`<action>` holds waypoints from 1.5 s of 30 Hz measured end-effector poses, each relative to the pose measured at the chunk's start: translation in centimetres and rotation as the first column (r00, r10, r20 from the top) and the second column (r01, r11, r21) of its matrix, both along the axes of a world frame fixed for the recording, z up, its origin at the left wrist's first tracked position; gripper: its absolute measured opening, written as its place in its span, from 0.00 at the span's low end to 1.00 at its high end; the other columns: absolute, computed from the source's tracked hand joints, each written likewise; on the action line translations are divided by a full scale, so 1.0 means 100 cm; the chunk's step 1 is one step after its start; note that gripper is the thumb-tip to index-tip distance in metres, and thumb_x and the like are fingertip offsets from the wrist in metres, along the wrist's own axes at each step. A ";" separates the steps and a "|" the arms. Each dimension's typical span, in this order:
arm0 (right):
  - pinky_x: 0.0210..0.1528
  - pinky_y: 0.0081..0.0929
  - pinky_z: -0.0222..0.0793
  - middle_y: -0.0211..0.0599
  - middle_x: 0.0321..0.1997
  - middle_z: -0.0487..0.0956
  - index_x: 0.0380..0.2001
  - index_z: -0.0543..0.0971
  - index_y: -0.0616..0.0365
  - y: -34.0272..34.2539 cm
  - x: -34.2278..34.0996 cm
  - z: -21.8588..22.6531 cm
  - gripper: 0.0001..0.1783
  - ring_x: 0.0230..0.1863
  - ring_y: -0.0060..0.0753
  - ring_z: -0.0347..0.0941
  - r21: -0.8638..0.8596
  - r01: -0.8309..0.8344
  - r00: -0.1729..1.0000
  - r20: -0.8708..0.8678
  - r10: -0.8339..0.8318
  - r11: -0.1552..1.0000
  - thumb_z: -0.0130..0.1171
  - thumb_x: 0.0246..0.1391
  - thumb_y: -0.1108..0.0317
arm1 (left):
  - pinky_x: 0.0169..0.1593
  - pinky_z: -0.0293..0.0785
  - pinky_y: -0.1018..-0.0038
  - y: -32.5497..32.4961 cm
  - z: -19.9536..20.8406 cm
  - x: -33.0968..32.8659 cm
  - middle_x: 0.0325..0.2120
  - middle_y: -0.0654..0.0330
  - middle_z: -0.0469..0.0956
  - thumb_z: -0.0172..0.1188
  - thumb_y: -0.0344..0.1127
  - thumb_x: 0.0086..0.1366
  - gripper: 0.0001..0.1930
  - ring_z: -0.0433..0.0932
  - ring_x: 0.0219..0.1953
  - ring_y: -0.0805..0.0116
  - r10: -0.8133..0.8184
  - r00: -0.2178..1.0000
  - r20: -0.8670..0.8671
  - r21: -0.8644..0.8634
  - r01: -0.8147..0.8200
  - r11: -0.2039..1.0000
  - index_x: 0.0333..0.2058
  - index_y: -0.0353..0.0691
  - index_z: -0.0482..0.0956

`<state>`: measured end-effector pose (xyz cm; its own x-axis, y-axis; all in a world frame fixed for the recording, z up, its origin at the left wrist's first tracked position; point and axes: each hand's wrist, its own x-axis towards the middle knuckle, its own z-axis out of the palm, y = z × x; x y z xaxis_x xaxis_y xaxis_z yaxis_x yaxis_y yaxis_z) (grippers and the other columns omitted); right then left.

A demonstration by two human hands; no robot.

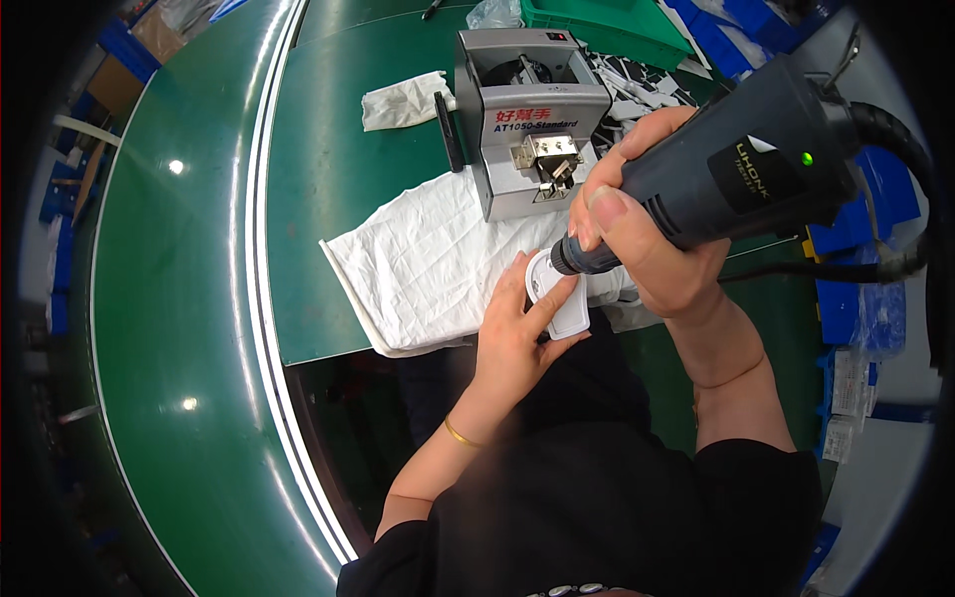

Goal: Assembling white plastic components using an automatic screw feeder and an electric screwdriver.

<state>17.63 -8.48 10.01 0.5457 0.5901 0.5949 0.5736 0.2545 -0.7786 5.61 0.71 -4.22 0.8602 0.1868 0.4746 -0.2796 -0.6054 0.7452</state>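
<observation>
My left hand pinches white plastic part at near edge of white cloth; my right hand grasps dark electric screwdriver, nose over part. Beyond, I see grey screw feeder, then green plastic bin.

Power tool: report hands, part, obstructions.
Right hand gripping power tool. Left hand holding white part. Tool nose at part, contact unclear. No obstruction visible.

Bright glare on left green surface

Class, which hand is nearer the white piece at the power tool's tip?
Left: the left hand holds the white piece; the right hand, around the power tool, is farther right.
</observation>
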 end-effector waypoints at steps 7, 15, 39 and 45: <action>0.33 0.34 0.73 0.40 0.27 0.75 0.50 0.61 0.63 0.003 0.000 -0.001 0.22 0.25 0.29 0.73 -0.049 0.057 0.998 -0.032 -0.059 0.997 0.55 0.54 0.79 | 0.59 0.68 0.53 0.001 -0.002 -0.001 0.57 0.41 0.68 0.78 0.38 0.42 0.37 0.69 0.58 0.36 0.008 1.000 0.003 -0.006 -0.008 1.000 0.55 0.48 0.77; 0.32 0.34 0.73 0.40 0.28 0.74 0.49 0.61 0.63 0.002 0.001 -0.005 0.20 0.24 0.28 0.72 -0.022 0.063 0.996 -0.064 -0.064 0.998 0.54 0.54 0.81 | 0.59 0.68 0.53 -0.002 0.003 -0.001 0.58 0.41 0.68 0.77 0.38 0.42 0.36 0.68 0.58 0.37 0.012 1.000 0.001 0.022 -0.012 1.000 0.54 0.48 0.77; 0.29 0.31 0.73 0.40 0.29 0.80 0.31 0.79 0.67 -0.184 0.239 -0.143 0.18 0.25 0.34 0.76 -0.412 0.787 0.319 -0.366 -0.874 0.460 0.72 0.40 0.65 | 0.58 0.72 0.61 -0.009 -0.002 -0.006 0.57 0.37 0.70 0.81 0.35 0.42 0.68 0.74 0.57 0.45 0.055 0.993 -0.101 -0.122 -0.067 0.990 0.70 0.37 0.34; 0.38 0.31 0.71 0.41 0.35 0.82 0.39 0.82 0.67 -0.193 0.262 -0.176 0.26 0.34 0.33 0.78 -0.455 0.854 0.246 -0.070 -0.967 0.251 0.71 0.44 0.55 | 0.57 0.73 0.62 -0.012 -0.003 -0.006 0.58 0.40 0.70 0.81 0.33 0.41 0.67 0.74 0.57 0.49 0.048 0.990 -0.131 -0.189 -0.072 0.979 0.70 0.37 0.36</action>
